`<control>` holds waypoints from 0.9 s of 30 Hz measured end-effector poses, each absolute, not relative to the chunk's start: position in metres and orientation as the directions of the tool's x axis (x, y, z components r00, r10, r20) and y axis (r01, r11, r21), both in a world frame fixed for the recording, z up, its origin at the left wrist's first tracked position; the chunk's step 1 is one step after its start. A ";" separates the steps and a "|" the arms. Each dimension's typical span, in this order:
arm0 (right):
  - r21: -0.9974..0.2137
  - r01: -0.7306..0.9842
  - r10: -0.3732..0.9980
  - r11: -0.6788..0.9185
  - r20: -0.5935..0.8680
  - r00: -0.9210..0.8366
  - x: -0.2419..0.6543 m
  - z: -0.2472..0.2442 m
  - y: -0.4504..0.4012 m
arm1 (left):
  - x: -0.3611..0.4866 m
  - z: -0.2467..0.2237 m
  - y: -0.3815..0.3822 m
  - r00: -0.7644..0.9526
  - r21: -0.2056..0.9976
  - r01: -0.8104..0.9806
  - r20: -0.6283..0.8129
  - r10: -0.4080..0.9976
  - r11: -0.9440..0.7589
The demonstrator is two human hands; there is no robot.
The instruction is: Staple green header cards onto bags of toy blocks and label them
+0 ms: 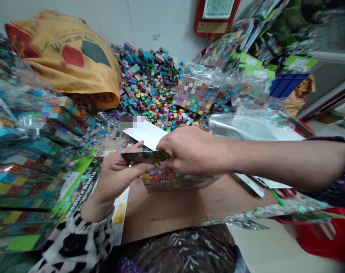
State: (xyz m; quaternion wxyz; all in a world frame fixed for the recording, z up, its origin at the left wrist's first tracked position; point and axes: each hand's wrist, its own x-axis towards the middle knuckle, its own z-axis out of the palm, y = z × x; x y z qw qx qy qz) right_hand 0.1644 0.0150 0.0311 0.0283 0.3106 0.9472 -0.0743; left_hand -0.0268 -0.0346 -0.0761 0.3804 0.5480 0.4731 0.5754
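Note:
Both hands meet over the middle of the wooden table, at a dark printed card (142, 156) seen nearly edge-on. My left hand (119, 168) pinches the card between its thumb and fingers. My right hand (192, 149) is closed on the card's right end, its fingertips partly hidden. Just below and behind the hands, a clear bag of small printed cubes (175, 179) rests on the table. A white sheet (146, 133) sticks out behind my right hand; whether that hand touches it, I cannot tell.
Bagged cube blocks (24, 163) are stacked at the left. Loose cubes (149, 83) heap against the wall beside a yellow sack (72, 57). Red scissors (287, 193) and a green pen (277, 197) lie right; a red stool (326, 235) stands below.

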 end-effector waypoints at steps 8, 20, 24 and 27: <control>-0.105 0.660 0.654 0.744 -0.085 -0.751 0.159 0.029 0.013 | -0.022 -0.081 -0.034 -0.127 0.986 -0.048 0.155 0.980 -0.162; -0.153 0.626 0.621 0.765 -0.082 -0.779 0.167 0.030 0.017 | -0.016 -0.086 -0.029 -0.147 0.973 -0.158 0.145 0.979 -0.167; -0.164 0.604 0.603 0.780 -0.062 -0.795 0.170 0.031 0.017 | -0.013 -0.088 -0.028 -0.184 0.959 -0.195 0.169 0.968 -0.205; -0.187 0.576 0.565 0.796 -0.114 -0.817 0.189 0.035 0.017 | -0.011 -0.086 -0.029 -0.206 0.964 -0.168 0.169 0.964 -0.205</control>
